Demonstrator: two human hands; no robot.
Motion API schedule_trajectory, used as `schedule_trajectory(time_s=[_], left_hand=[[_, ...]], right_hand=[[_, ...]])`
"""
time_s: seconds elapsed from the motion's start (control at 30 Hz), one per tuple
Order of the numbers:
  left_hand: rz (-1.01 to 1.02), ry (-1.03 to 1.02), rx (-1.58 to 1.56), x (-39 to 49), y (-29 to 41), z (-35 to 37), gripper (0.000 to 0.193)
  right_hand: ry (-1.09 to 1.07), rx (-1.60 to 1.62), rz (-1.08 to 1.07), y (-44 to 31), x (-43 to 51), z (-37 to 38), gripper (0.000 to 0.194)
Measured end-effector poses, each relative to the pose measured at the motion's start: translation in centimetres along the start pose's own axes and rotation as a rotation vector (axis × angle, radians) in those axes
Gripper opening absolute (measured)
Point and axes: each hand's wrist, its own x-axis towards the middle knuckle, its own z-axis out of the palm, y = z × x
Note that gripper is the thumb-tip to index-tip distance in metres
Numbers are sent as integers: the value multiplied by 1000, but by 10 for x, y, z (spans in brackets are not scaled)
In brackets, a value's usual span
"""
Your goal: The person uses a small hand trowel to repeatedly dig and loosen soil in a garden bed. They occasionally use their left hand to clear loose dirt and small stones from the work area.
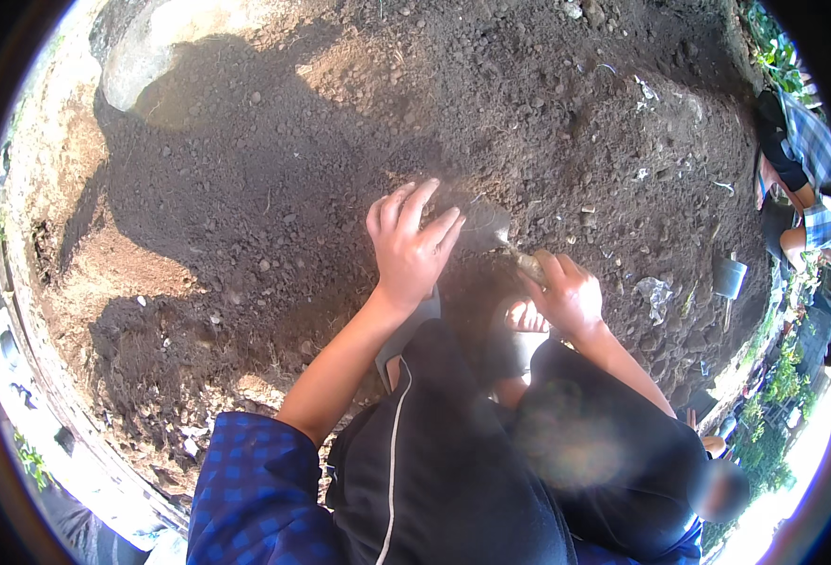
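Observation:
My right hand (pixel 569 296) grips the pale, rough handle (pixel 528 267) of a trowel. Its dusty, soil-coloured blade (pixel 485 224) lies low against the loose brown soil (pixel 295 183), pointing up and to the left. To the left of the blade, my left hand (pixel 413 244) is spread palm down with its fingers apart and nothing in it. Its fingertips are soil-stained and close to the ground; I cannot tell whether they touch it. Behind the trowel handle, my sandalled foot (pixel 527 318) rests on the dirt.
A large pale rock (pixel 137 74) sits at upper left. On the right lie a metal-bladed hand tool (pixel 729 277) and a crumpled plastic scrap (pixel 655 296). Another person in plaid clothing (pixel 811 141) is at the right rim. Stones and litter dot the soil.

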Motion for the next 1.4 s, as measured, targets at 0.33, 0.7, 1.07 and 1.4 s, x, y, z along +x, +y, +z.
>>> schedule_trajectory(time_s=[0.33, 0.7, 1.07, 1.4], left_hand=[[-12, -72, -41, 3, -3, 3, 17], [-287, -58, -434, 19, 17, -19, 11], [-1049, -185, -1919, 46, 34, -75, 25], [-1037, -209, -1958, 53, 41, -79, 24]], right_hand=[[-5, -3, -11, 1, -1, 1, 34], [-20, 10, 39, 2, -4, 2, 34], [-30, 29, 83, 4, -4, 5, 34], [-12, 33, 98, 4, -5, 4, 33]])
